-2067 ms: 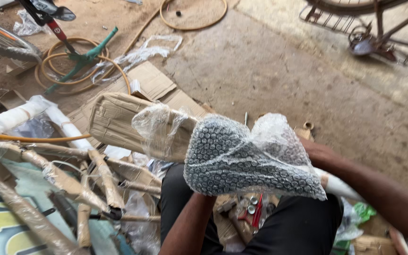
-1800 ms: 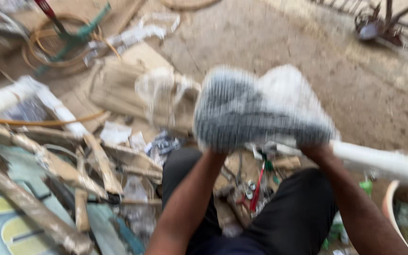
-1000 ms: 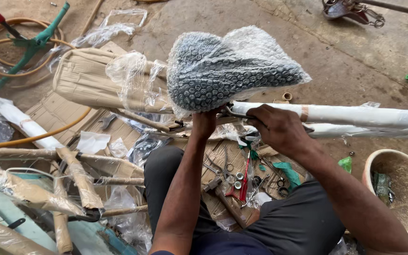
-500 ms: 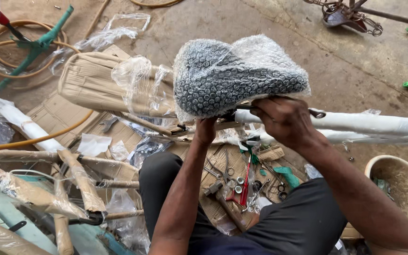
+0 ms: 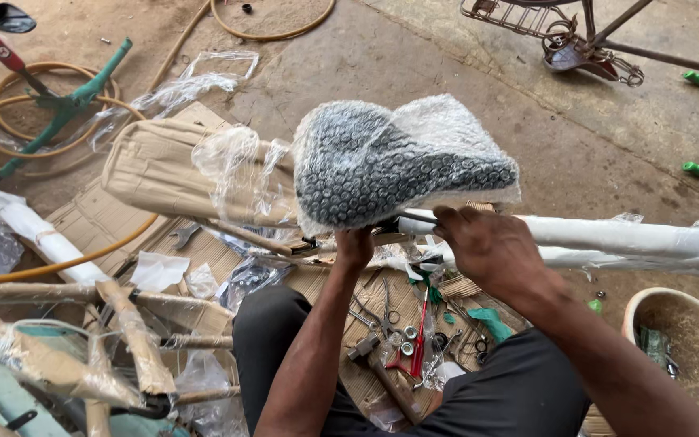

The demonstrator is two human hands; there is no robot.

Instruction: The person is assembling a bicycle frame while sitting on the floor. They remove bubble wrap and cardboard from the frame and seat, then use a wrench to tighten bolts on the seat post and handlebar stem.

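Both hands make the grip on a bicycle saddle (image 5: pixel 402 162) swathed in bubble wrap: the left hand (image 5: pixel 355 247) is closed on its underside from below, near the broad rear end, while the right hand (image 5: pixel 487 251) curls its fingers around the metal rail at the narrower end, just under the wrapped edge. Below the grip lies a concrete floor (image 5: pixel 414 57), rough and dusty, outdoors or in an open workshop, littered with flattened cardboard (image 5: pixel 204 251) and scraps of clear plastic. Directly beneath the hands, on the cardboard between the person's knees, sit pliers with red handles (image 5: pixel 414 340), a few nuts and other small tools. Left of the grip a cardboard-wrapped part (image 5: pixel 163 174) lies partly under loose plastic, and farther left are paper-wrapped frame tubes (image 5: pixel 123 324), a yellow hose (image 5: pixel 50 263) and a green fork (image 5: pixel 66 105). Right of the grip a white-wrapped tube (image 5: pixel 633 243) runs off toward the edge, almost touching the right hand; a tan basin (image 5: pixel 689 340) stands lower right. Beyond the grip, far across the floor, part of a bicycle (image 5: pixel 576 40) shows. The saddle looks dark grey to black through the bubbles, its wrap bunched and loose at the edges, top side facing up. It is held off the floor, resting above both hands, with the thumbs hidden under it.
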